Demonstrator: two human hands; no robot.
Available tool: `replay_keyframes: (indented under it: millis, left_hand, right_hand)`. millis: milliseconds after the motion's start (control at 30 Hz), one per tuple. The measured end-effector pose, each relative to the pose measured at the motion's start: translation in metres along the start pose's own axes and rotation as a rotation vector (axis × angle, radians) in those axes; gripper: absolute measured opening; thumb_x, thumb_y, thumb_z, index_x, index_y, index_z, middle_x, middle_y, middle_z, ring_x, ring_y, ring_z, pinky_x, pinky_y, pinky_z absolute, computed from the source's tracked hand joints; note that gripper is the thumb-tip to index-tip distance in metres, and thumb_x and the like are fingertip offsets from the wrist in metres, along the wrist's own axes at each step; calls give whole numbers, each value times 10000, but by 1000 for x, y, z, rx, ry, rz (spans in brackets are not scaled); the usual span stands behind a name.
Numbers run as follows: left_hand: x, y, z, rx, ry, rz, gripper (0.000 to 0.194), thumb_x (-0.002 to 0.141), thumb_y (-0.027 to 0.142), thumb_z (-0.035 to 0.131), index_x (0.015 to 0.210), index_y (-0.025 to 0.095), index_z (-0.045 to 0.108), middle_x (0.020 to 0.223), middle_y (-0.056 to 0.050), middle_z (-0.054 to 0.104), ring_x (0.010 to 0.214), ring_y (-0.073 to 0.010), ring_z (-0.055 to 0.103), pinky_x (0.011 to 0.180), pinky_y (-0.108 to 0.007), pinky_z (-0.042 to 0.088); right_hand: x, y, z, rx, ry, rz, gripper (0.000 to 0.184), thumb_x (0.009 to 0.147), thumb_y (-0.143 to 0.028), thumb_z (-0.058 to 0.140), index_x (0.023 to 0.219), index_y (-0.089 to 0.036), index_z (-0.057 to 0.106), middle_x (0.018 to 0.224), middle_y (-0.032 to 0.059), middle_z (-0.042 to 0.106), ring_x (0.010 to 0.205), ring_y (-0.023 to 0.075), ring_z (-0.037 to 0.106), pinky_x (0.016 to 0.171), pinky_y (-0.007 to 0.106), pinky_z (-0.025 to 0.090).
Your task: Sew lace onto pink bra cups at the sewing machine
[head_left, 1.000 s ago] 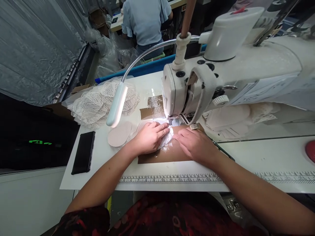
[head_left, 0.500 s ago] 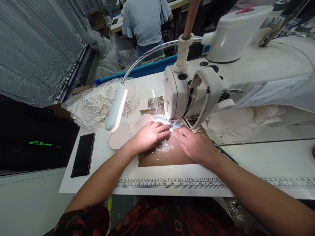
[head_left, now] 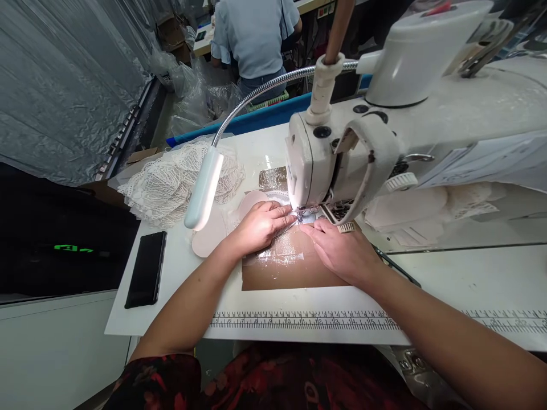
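Note:
My left hand [head_left: 267, 224] lies with its fingers stretched out over a white fabric piece [head_left: 278, 197], fingertips just left of the lit presser foot [head_left: 300, 216] of a sewing machine [head_left: 303, 165]. Right of the needle is my right hand [head_left: 342, 250], its fingers bent and drawn together at the near edge of the work. What sits between those fingertips is hidden. Beneath both hands, a brown sheet [head_left: 294, 276] patched with shiny clear tape covers the table. Two pale pink rounded pads [head_left: 209, 234] lie left of my left hand, partly overlapped by it.
A heap of white lace pieces [head_left: 166, 185] lies at the back left, near a gooseneck lamp [head_left: 203, 191]. A black phone [head_left: 146, 270] rests on the left edge. A printed ruler [head_left: 294, 322] runs along the front. Beyond the table sits a person [head_left: 256, 40] in light blue.
My left hand has shifted slightly up and left, baring more of the taped brown sheet. The right hand stays by the needle. The whole view has moved a little.

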State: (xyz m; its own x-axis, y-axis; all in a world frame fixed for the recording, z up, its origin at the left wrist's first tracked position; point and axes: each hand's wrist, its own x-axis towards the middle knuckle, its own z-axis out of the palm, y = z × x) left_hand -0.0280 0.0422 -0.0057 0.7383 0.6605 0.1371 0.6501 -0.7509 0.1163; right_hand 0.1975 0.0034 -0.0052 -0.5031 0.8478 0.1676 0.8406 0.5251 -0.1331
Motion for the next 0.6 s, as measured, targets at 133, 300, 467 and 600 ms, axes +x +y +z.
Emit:
replay_keyframes:
  millis: [133, 300, 467, 600]
  left_hand:
    - [-1, 0, 3, -7, 0, 1, 411, 879, 142, 476, 1275, 225, 552, 1336, -66, 554, 1076, -227, 504, 902, -393, 414]
    - [-4, 2, -7, -15, 48, 11, 364, 901, 174, 448, 1250, 194, 550, 1307, -101, 562, 1162, -247, 476, 925, -415, 429]
    - [-35, 21, -48, 29, 106, -119, 339, 901, 252, 474, 1216, 152, 548, 1323, -143, 523, 1206, -279, 462, 973, -450, 432]
    - [-81, 29, -64, 105, 21, -401, 439, 895, 299, 475, 1321, 195, 450, 1363, -136, 482, 1259, -302, 433, 991, -495, 427]
  right_hand:
    - [-1, 0, 0, -11, 15, -15, 384, 836, -164, 451, 1132, -274, 668, 793, 60, 611, 612, 170, 416, 558, 309, 214]
    - [-2, 1, 1, -29, 35, -55, 381, 829, -153, 459, 1129, -267, 664, 775, 42, 607, 635, 169, 434, 557, 306, 217]
    - [-3, 4, 0, -14, 60, -69, 388, 850, -161, 442, 1157, -271, 652, 787, 46, 608, 693, 176, 480, 580, 301, 254]
    - [-2, 4, -4, 3, 16, -76, 395, 858, -143, 425, 1162, -243, 657, 784, 62, 619, 720, 191, 497, 653, 311, 298]
